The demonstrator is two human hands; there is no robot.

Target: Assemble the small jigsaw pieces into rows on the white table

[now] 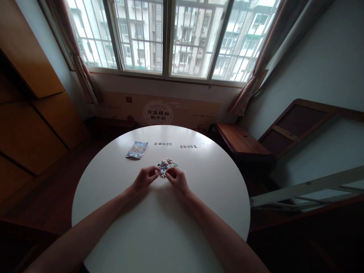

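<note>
A small heap of jigsaw puzzle pieces (170, 161), blue, white and brown, lies near the middle of the round white table (119, 189). At the heap's near left edge, my left hand (147, 176) is closed, thumb and forefinger pinched at a puzzle piece. My right hand (178, 179) faces it from the right, its fingertips likewise pinched on a small piece at the near edge. Fingertips and pieces overlap, so the held pieces' outlines are hard to make out. Only a narrow gap separates the two hands.
Beyond the heap lie two short rows of puzzle pieces, a left row (163, 143) and a right row (188, 146). A blue printed packet (137, 150) lies at the table's left. A wooden bench (241, 138) stands behind the table's right edge, below the barred window (187, 41).
</note>
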